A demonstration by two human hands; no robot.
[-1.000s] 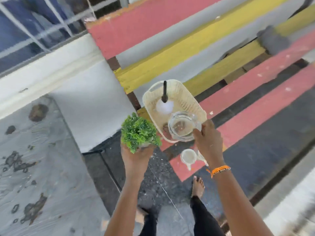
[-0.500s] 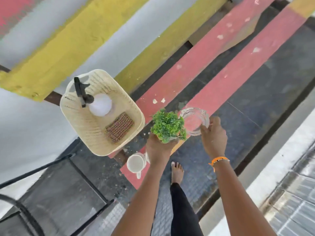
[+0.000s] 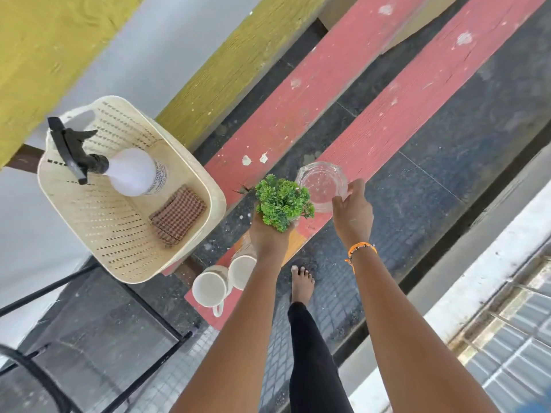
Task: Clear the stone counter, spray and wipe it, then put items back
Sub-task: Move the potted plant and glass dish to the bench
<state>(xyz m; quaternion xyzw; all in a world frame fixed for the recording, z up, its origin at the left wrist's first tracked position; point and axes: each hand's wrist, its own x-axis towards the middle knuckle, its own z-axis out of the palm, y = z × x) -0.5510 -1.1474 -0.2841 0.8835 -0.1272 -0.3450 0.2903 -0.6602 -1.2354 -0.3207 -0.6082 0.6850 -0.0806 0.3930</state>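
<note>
My left hand [image 3: 268, 236] holds a small green potted plant [image 3: 283, 201] from below, above a red bench slat. My right hand [image 3: 353, 211] grips a clear glass ashtray [image 3: 320, 183] by its near rim, just right of the plant. A cream plastic basket [image 3: 98, 222] stands on the bench to the left; inside it a white spray bottle [image 3: 131, 171] with a black trigger lies beside a folded brown checked cloth [image 3: 179, 217]. Two white mugs [image 3: 222, 281] stand on the slat end below the plant.
The bench has red slats [image 3: 387, 114], yellow slats [image 3: 223, 70] and grey gaps over a dark speckled floor [image 3: 447, 174]. A black metal chair frame [image 3: 89, 338] is at lower left. My bare foot [image 3: 302, 281] is beneath the hands. A white ledge [image 3: 477, 281] runs at right.
The view has swung away from the stone counter toward the bench. Both hands, carrying the plant and the ashtray, have moved right past the basket to the red slat.
</note>
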